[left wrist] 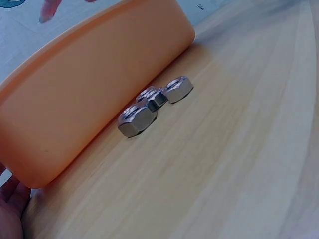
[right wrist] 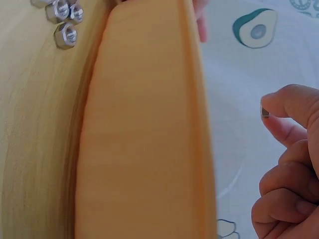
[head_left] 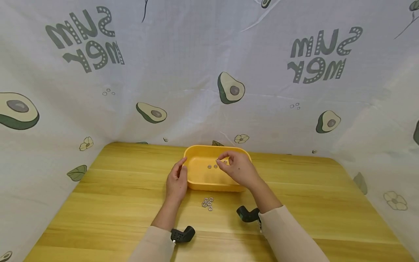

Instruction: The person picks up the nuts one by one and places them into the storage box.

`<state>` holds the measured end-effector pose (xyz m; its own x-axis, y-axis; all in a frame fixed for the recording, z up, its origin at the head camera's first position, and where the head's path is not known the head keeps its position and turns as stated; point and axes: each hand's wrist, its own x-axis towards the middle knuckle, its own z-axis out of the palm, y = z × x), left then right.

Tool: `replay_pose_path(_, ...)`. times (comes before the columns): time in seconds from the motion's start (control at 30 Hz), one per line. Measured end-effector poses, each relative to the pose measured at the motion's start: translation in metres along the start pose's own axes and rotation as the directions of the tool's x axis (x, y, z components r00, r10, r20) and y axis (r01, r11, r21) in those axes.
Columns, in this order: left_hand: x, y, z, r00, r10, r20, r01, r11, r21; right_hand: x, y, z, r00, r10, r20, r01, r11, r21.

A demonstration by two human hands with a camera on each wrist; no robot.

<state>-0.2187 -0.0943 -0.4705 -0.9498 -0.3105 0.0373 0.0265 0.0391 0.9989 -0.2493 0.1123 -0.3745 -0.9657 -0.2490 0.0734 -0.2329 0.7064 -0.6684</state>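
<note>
Touching the tub (head_left: 212, 187) alongside, the left hand (head_left: 177, 182) was spread; a nut (right wrist: 264, 110) was pinched by the right hand (head_left: 240, 168).

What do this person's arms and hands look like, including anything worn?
The left hand and right hand wear no gloves. The left sleeve and right sleeve are plain pale beige. Each wrist carries a black, bent, stubby device; the left device shows small holes, the right device a rounded end.
</note>
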Motion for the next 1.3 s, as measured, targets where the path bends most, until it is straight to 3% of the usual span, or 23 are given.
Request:
replay_pose_path(0.37, 0.0, 0.002, 0.0, 1.0, -0.013, -0.006, 0.013, 1.0, 0.003, 0.025, 0.003, 0.019, 0.997, 0.025, 0.074, -0.022, 0.999, -0.047)
replay_pose_path(0.6, 0.001, 0.002, -0.001, 1.0, -0.018, -0.007, 0.018, 1.0, 0.015, 0.038, 0.004, 0.035, 0.99, 0.065, 0.123, -0.064, 0.998, -0.011)
replay_pose_path(1.0, 0.0, 0.001, 0.002, 1.0, -0.017, -0.012, 0.017, 1.0, 0.008, 0.04, 0.01, 0.054, 0.984, 0.106, 0.145, -0.103, 0.994, -0.032)
replay_pose_path(1.3, 0.001, 0.0, 0.001, 1.0, -0.009, -0.014, 0.009, 1.0, 0.006, 0.041, 0.009, 0.056, 0.982, 0.123, 0.144, -0.117, 0.992, -0.051)
